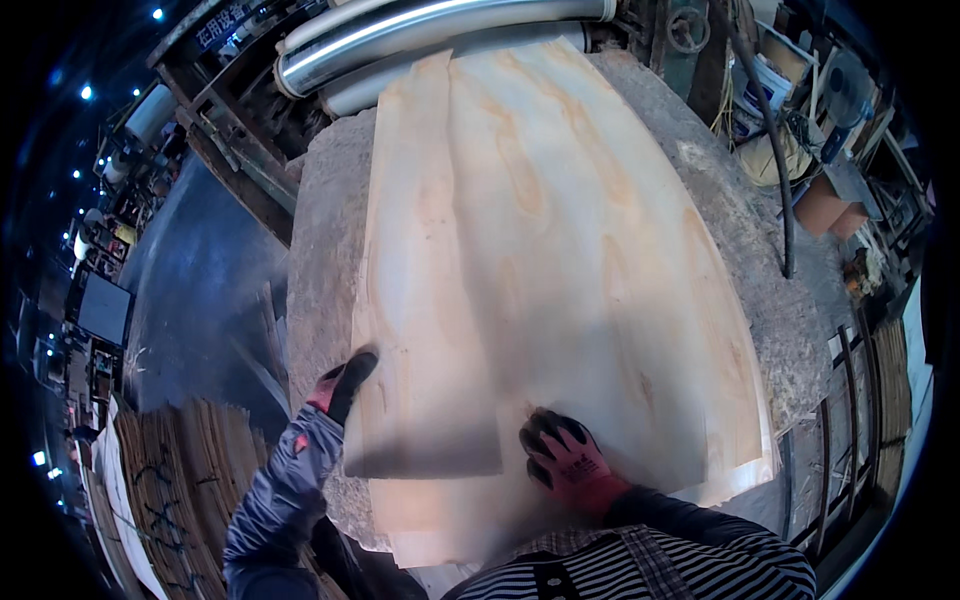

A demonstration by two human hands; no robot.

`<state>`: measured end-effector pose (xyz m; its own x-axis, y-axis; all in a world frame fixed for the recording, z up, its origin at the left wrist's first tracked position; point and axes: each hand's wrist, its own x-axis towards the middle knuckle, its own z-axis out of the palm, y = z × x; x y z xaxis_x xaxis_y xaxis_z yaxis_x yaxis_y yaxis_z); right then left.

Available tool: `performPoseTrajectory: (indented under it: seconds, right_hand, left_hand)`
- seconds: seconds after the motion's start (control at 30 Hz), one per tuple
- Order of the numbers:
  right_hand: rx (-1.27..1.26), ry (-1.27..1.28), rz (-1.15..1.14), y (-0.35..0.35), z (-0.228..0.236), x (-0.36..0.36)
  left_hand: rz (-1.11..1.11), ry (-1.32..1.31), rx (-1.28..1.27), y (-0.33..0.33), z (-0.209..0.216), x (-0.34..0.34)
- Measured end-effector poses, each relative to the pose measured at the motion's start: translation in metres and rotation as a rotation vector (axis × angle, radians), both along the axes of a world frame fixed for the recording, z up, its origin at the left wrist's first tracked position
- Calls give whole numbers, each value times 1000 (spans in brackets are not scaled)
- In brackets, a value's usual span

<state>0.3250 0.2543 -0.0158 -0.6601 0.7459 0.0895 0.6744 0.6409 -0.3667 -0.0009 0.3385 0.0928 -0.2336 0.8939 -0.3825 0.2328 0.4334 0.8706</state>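
- The left hand, in a red-and-black glove, is at the left edge of a narrow wood veneer sheet; whether its grip is closed on that edge cannot be told.
- The right hand, gloved alike, rests palm down with its grip open and fingers spread on a wide veneer sheet.
- The narrow sheet lies over the wide one's left part, both on a rough grey table.
- Beyond the sheets' far end lies a shiny metal roller.
- Tied sheets stand at lower left.
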Motion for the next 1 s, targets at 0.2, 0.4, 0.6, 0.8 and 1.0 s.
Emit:
performPoseTrajectory:
  seconds: [0.2,0.4,0.6,0.8,1.0]
  right_hand:
    - [-36,17,-29,-1,3,8]
    - [-90,-55,0,3,15,7]
    - [5,107,-18,-1,6,10]
    - [-36,78,-42,-4,5,5]
    - [-29,16,-41,-1,-5,5]
  left_hand:
    - [-95,176,-107,105,-54,7]
    - [-89,1211,-209,181,-112,-30]
    - [-61,330,-422,93,-45,-34]
    - [-229,991,108,40,-134,15]
    - [122,-51,-232,40,-59,41]
